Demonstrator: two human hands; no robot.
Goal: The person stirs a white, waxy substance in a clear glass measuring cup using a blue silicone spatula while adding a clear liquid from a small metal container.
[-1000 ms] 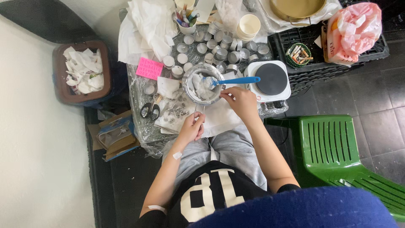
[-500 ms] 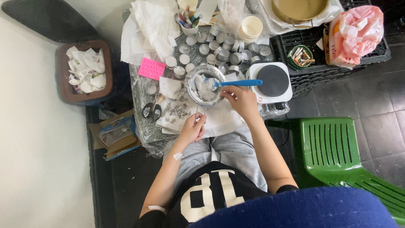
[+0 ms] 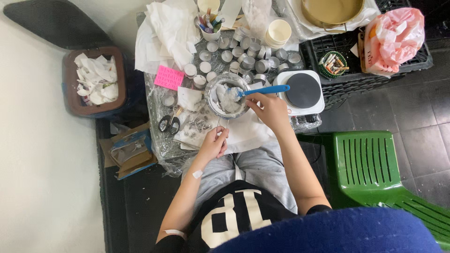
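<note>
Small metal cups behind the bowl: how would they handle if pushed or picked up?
The small metal cups look thin-walled and empty, so probably very light and easily dented. They are low and wide, so a push would likely slide them rather than tip them. Being packed close, one nudged would probably shift its neighbours.

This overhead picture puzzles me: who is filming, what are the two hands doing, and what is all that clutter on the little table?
There is no machine here. A camera worn on the person's head looks straight down at their lap, arms and a small cluttered table. The right hand holds a blue-handled spatula whose tip sits in white lumpy stuff inside a round clear glass bowl. The left hand grips the thin handle below the bowl. Around it lie many small silver metal cups, a pink note, black-handled scissors, white paper sheets and a cup of coloured pens. To the right stands a white single-burner hot plate with a black disc. A brown bin of crumpled paper stands on the left, a green plastic chair on the right.
</note>
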